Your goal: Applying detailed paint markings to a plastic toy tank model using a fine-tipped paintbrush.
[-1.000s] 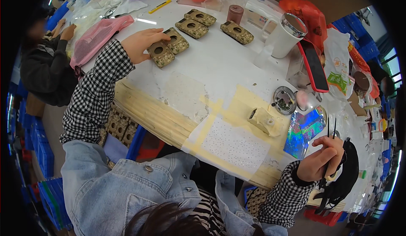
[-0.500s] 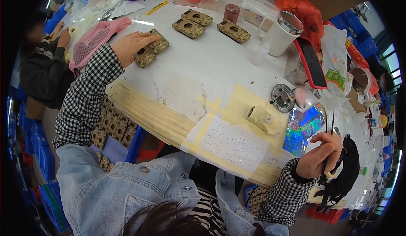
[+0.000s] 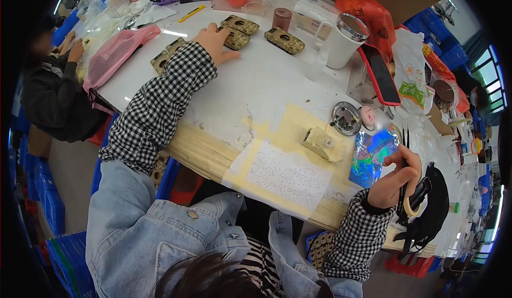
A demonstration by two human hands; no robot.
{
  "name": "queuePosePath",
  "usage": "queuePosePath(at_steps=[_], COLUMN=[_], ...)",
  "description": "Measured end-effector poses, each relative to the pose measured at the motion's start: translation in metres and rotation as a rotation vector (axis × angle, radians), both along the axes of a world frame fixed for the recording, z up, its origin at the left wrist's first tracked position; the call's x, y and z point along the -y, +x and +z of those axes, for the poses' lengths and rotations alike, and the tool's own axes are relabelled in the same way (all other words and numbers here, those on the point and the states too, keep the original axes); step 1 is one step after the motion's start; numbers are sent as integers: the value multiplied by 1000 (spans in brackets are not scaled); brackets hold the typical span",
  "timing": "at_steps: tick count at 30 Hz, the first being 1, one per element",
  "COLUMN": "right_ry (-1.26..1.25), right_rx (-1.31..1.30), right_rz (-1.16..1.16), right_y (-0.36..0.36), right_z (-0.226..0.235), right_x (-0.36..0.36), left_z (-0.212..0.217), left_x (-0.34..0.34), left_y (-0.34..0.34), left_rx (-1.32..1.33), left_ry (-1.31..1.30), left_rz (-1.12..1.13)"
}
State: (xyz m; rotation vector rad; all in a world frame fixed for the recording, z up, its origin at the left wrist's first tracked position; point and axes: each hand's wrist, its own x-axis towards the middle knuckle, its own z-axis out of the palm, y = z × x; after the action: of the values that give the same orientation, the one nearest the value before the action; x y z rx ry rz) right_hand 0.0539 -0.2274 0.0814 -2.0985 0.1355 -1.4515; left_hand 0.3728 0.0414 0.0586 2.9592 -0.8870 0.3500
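My left hand [image 3: 212,44] is stretched across the white table, thumb and fingers apart, over the near end of a camouflage toy tank body [image 3: 238,40]. The hand hides part of that body; a second tank body [image 3: 241,25] lies against it on the far side. Another tank body [image 3: 285,41] sits to the right. Two more, including one tank body [image 3: 159,62], lie beyond my left sleeve, partly covered by it. At the right, my right hand [image 3: 393,181] is closed around black tweezers [image 3: 404,139], their tips pointing up and away.
Near the right hand are shiny holographic sheets [image 3: 368,162], a round metal dish [image 3: 346,118], a tape-covered block [image 3: 323,143] and a black bag [image 3: 434,207]. A white mug [image 3: 341,47] and red-cased phone [image 3: 380,75] stand farther back. A pink mesh bag [image 3: 118,55] lies left, near another person.
My left hand has moved right, from the two left tank bodies to the one in the middle pair. The right hand still holds the tweezers. The view has shifted slightly.
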Motion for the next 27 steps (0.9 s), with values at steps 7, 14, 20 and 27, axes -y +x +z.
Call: queuePosePath(at_steps=[7, 14, 20, 27], right_ry=[-42, -38, 110, 571], right_rx=[30, -75, -89, -344], right_rz=[16, -20, 335, 720], right_y=[-3, -2, 6, 44], right_z=[1, 6, 13, 45], right_x=[-2, -13, -32, -57], left_z=[-13, -3, 24, 49], left_x=[17, -2, 25, 46], left_y=[-1, -44, -107, -149], left_rx=[-70, -135, -26, -198], left_ry=[-117, -554, -624, -625], left_rz=[84, -297, -743, -1036])
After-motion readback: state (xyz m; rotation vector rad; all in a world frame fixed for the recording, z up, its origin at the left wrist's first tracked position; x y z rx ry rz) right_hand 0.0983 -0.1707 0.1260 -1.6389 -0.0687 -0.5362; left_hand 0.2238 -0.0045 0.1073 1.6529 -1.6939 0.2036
